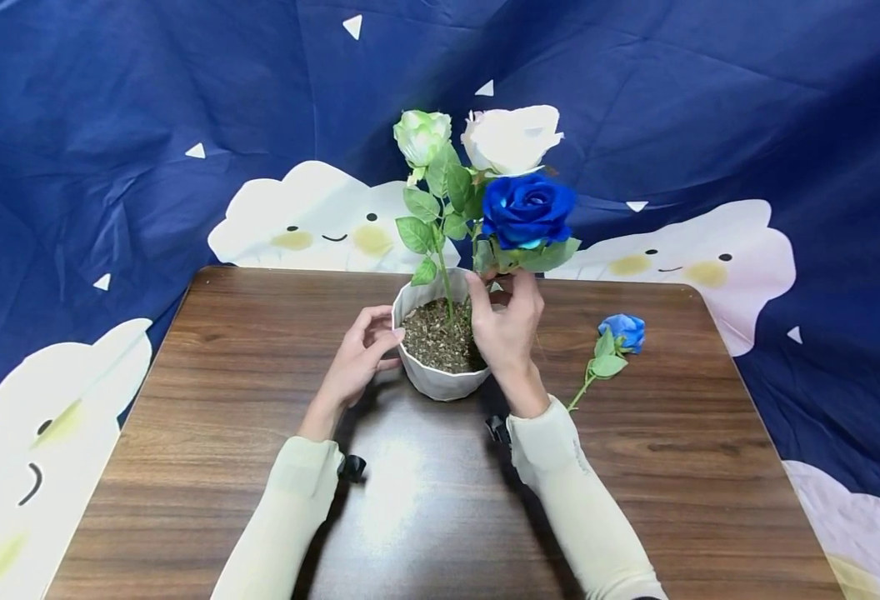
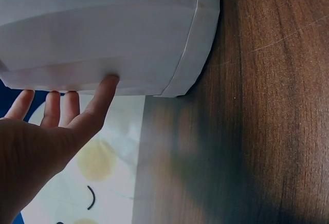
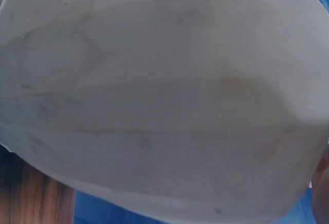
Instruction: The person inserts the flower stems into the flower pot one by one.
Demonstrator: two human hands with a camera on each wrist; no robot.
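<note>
A pale, faceted flower pot filled with brown soil stands on the table. My left hand touches its left side, thumb near the rim; in the left wrist view the extended fingertips rest against the outer wall. Over the right rim, my right hand pinches the stem of a deep blue rose just beneath its leaves. The stem's lower end is hidden behind that hand. A green-white rose rises from the soil, and a white rose shows behind the blue one. The pot's wall fills most of the right wrist view.
A smaller light blue rose lies on the wooden table to the right, its stem toward my right sleeve. Behind the table hangs a dark blue cloth with smiling clouds.
</note>
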